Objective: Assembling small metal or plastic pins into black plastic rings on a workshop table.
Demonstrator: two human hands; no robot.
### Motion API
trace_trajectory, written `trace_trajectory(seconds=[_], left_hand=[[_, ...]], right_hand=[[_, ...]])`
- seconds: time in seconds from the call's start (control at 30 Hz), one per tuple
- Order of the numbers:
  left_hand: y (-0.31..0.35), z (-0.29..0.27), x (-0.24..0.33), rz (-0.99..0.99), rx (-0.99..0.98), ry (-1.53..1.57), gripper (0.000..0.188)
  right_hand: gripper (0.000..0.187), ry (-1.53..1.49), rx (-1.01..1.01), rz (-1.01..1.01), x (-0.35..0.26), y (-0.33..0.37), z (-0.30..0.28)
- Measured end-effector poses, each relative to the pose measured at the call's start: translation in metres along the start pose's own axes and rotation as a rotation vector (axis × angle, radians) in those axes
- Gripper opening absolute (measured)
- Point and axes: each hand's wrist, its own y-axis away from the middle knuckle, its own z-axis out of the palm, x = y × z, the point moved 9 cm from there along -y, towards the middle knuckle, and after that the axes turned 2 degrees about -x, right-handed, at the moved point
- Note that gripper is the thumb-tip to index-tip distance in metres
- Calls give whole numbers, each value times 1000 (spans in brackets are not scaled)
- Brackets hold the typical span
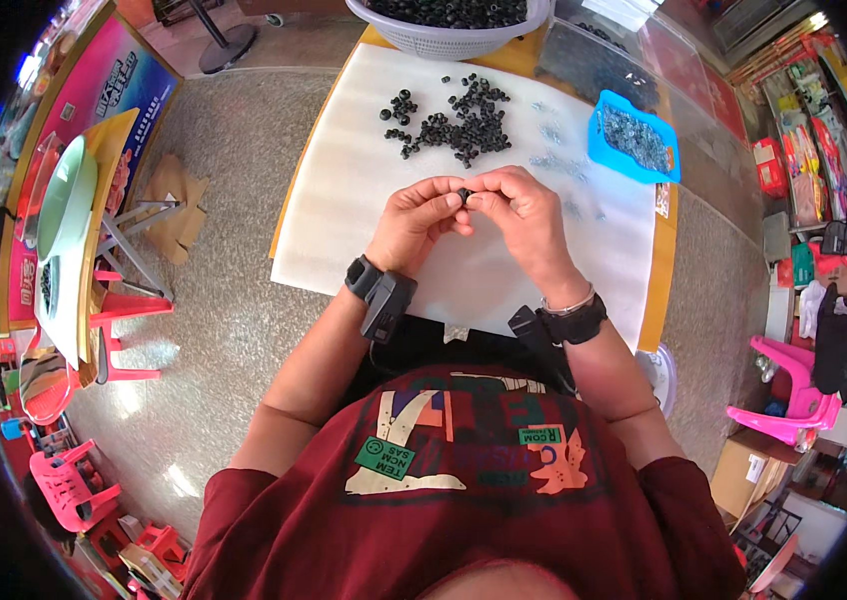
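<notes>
Between the fingertips of my left hand (422, 217) and my right hand (521, 212) is a small round black part (465, 195). Both hands pinch it from either side, above the white sheet (334, 225) on the table. Just beyond my fingers lies a loose pile of similar black parts (464, 125). To the right of the pile, small clear pieces (556, 162) are scattered on the sheet. A blue plastic basket (604, 150) full of clear pieces stands at the table's right edge.
At the far edge, a grey-purple basket (444, 42) holds many black parts. Next to it is a clear bin (584, 62). On the left stand a folding table with a green basin (66, 200) and a red stool (129, 305). A pink chair (794, 390) stands at right.
</notes>
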Motion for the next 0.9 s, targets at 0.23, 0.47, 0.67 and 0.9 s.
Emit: trace_trajectory(seconds=[0.23, 0.47, 0.67, 0.9], left_hand=[[0, 0, -2, -13, 14, -132, 20], [0, 2, -6, -72, 24, -160, 22], [0, 3, -5, -102, -34, -188, 27], [0, 2, -5, -84, 8, -120, 26]], right_hand=[[17, 381, -11, -258, -23, 3, 3], [12, 393, 23, -290, -16, 8, 7], [13, 447, -5, -356, -23, 9, 11], [16, 288, 20, -110, -6, 12, 4]])
